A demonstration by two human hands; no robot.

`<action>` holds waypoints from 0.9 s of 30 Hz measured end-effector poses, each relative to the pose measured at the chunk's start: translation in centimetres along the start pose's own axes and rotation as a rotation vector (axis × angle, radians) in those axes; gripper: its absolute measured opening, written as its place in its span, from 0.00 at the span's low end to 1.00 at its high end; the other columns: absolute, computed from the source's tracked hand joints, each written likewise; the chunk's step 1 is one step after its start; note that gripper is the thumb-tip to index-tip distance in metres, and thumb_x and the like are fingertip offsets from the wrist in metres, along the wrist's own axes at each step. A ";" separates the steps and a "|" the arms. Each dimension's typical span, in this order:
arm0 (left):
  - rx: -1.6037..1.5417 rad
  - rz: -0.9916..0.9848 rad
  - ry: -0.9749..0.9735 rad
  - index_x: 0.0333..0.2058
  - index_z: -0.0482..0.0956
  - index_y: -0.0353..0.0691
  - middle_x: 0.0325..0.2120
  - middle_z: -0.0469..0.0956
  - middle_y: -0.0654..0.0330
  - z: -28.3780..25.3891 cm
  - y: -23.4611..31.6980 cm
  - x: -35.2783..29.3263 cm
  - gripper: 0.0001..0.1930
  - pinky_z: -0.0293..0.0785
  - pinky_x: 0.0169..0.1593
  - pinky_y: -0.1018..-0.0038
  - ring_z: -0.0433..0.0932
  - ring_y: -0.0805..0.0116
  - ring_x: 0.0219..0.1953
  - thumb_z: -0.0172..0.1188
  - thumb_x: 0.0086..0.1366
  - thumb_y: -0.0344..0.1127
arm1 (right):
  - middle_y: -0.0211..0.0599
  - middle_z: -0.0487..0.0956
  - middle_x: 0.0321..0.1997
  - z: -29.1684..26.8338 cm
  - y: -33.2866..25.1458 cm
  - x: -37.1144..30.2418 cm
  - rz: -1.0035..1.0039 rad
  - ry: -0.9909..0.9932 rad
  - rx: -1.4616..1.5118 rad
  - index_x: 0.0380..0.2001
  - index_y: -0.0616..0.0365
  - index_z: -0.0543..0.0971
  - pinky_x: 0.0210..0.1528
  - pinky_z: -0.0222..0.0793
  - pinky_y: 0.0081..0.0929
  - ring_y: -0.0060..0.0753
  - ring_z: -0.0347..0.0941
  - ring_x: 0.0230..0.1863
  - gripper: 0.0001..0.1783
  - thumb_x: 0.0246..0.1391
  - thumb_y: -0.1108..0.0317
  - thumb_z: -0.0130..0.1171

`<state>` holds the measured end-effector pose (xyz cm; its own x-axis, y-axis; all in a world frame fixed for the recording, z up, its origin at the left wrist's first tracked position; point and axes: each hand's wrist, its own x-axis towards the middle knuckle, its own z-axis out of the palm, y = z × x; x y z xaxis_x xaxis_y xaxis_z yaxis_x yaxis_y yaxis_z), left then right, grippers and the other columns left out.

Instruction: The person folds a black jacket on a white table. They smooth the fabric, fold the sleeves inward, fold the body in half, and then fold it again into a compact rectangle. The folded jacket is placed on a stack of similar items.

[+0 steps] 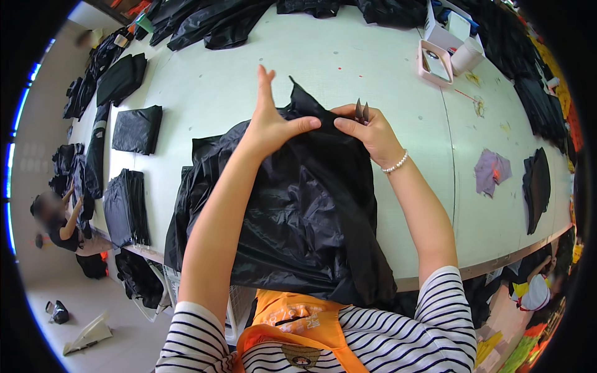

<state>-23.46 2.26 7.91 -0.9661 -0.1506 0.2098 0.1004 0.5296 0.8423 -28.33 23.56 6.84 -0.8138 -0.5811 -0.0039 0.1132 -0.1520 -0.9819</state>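
A shiny black garment [292,205] lies spread in front of me, its lower part hanging over the table's near edge. My left hand [270,127] has its thumb pressed on the garment's upper edge. Two of its fingers point up and away, while the others are hidden behind the cloth. Close beside it, my right hand [370,130] pinches the same edge between thumb and fingers. Small dark thread snips [361,112] are tucked in that hand, blades pointing up. A peaked corner of cloth stands up between the hands.
Folded black garments [137,129] sit along the left of the pale table [398,230]. A pink tray [435,62] and a white cup [466,56] stand at the far right, beyond a mauve cloth scrap [492,171]. Another person [59,217] works at the left.
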 end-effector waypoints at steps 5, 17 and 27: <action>-0.308 -0.261 -0.392 0.46 0.75 0.29 0.33 0.78 0.60 2.0 3.4 2.1 0.28 0.68 0.47 0.75 0.74 0.70 0.39 0.72 0.49 0.40 | 0.24 0.78 0.26 -2.1 -1.1 -0.6 -0.092 0.046 -0.131 0.32 0.62 0.82 0.31 0.63 0.13 0.11 0.67 0.27 0.06 0.50 0.72 0.64; -0.528 -0.453 -0.136 0.32 0.80 0.30 0.26 0.80 0.59 3.5 6.6 1.7 0.12 0.74 0.34 0.78 0.78 0.73 0.28 0.65 0.56 0.35 | 0.19 0.70 0.19 -4.8 -3.9 1.3 0.005 0.281 0.002 0.30 0.61 0.81 0.21 0.49 0.12 0.09 0.55 0.19 0.09 0.53 0.66 0.60; -0.324 -0.386 -0.193 0.33 0.81 0.31 0.25 0.80 0.62 3.2 6.8 1.0 0.11 0.72 0.35 0.80 0.76 0.77 0.28 0.66 0.54 0.32 | 0.21 0.71 0.20 -4.1 -2.1 1.5 -0.091 -0.060 -0.178 0.26 0.60 0.80 0.28 0.58 0.15 0.12 0.61 0.24 0.08 0.52 0.66 0.61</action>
<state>-24.53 8.36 12.31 -0.9702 -0.1108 -0.2153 -0.2325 0.1772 0.9563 -32.16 26.31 8.11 -0.7801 -0.6187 0.0927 -0.0660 -0.0659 -0.9956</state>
